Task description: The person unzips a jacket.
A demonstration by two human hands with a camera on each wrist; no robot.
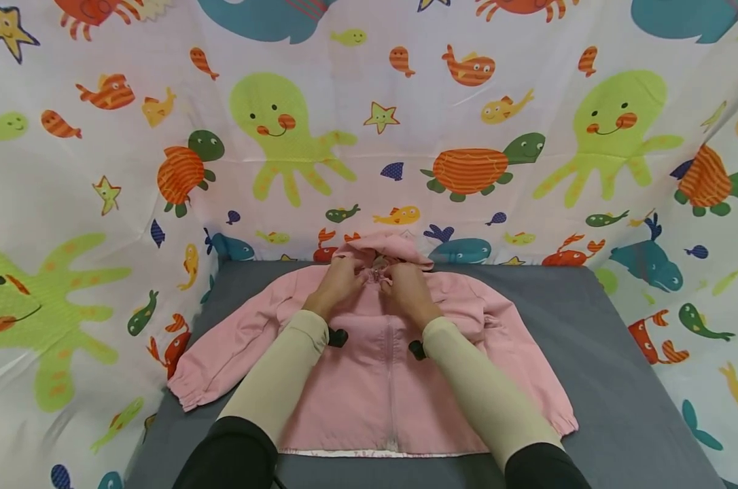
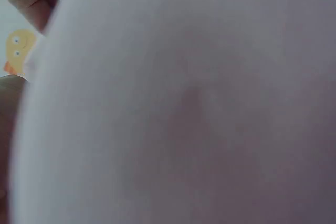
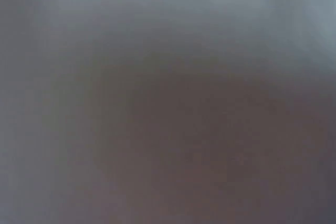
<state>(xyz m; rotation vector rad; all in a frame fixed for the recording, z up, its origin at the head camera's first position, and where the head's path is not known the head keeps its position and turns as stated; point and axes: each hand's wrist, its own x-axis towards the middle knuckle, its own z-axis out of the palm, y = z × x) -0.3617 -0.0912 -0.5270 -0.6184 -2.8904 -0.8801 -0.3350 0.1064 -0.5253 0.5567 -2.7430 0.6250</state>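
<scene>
A pink zip-front jacket (image 1: 357, 380) lies spread out with its sleeves to either side and its hood (image 1: 387, 246) at the far end. At the neck, my left hand (image 1: 338, 282) grips the left side of the collar with curled fingers. Across from it, my right hand (image 1: 408, 288) grips the collar's right side, a small gap between the hands. The zip (image 1: 391, 380) runs closed down the front. In the left wrist view, blurred pink cloth (image 2: 184, 103) hides most of the hands. The right wrist view is too dark and blurred to make anything out.
The jacket lies on a grey table surface (image 1: 607, 407). A white curtain with printed sea animals (image 1: 369, 170) hangs behind the table and along both sides. The left sleeve's cuff (image 1: 185, 387) reaches close to the table's left edge.
</scene>
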